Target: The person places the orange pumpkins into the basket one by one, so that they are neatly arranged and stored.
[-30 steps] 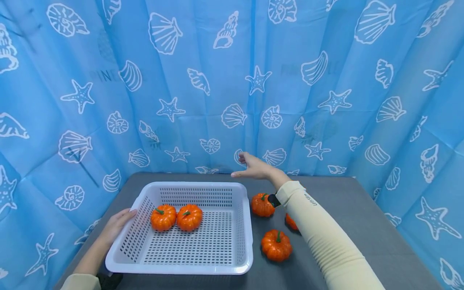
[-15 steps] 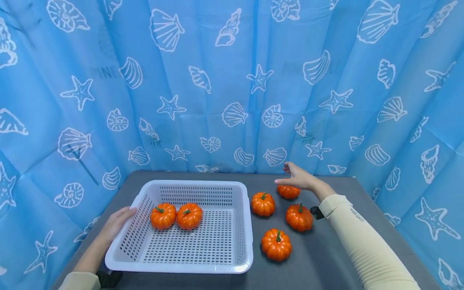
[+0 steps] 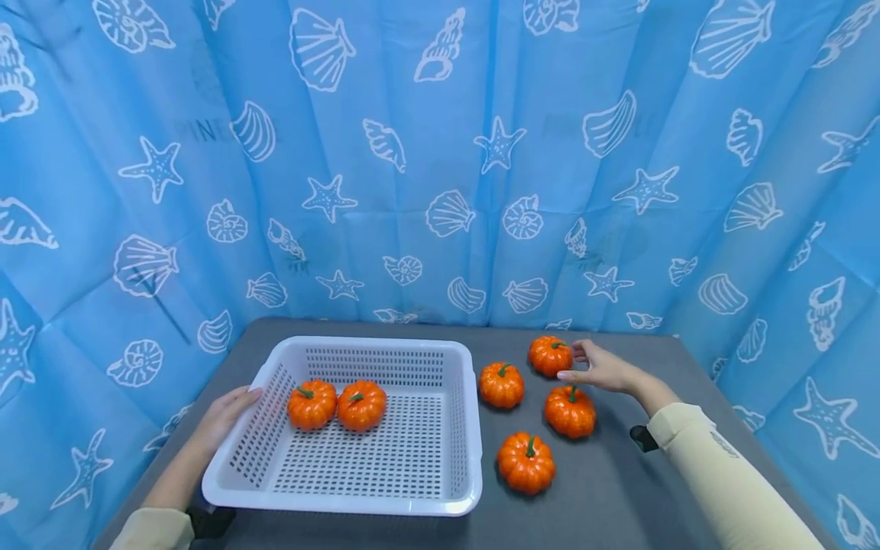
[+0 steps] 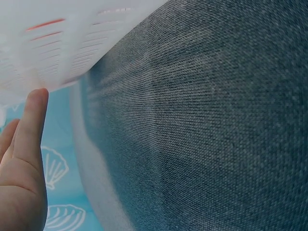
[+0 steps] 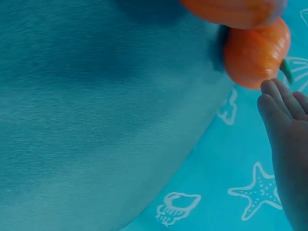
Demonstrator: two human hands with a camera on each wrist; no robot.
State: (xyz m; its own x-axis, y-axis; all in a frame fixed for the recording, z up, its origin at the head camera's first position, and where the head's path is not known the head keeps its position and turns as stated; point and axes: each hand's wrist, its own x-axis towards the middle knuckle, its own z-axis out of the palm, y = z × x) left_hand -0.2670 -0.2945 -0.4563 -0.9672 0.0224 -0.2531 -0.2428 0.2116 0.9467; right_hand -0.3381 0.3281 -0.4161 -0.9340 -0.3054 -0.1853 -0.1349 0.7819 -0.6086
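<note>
Brightly, a blue curtain (image 3: 450, 260) of white shells and starfish hangs behind a dark gray table (image 3: 584, 508), where a white perforated basket (image 3: 344, 505) sits. Two orange pumpkins (image 3: 312, 406) (side by side, green stems showing) lie inside the basket toward its left; four more are outside, all to its right. A side pumpkin (image 3: 501, 386) is just beside the basket's wall, a near pumpkin (image 3: 525, 464) off its near corner, an outer pumpkin (image 3: 570, 413) farther out and a far pumpkin (image 3: 548, 357) beyond its far corner. The right hand (image 3: 609, 372) hovers well right of the basket, next to the far pumpkin; the left hand (image 3: 225, 415) rests at the basket's left rim.

A low thumb could catch the outer pumpkin's stem and roll it, while an off-center touch might nudge the far pumpkin away. A tug at the rim could skew the basket.

The right hand's fingers stand apart from its thumb, gripping nothing; contact with the far pumpkin cannot be told. The left hand's fingers, nearly straight, touch the basket.
</note>
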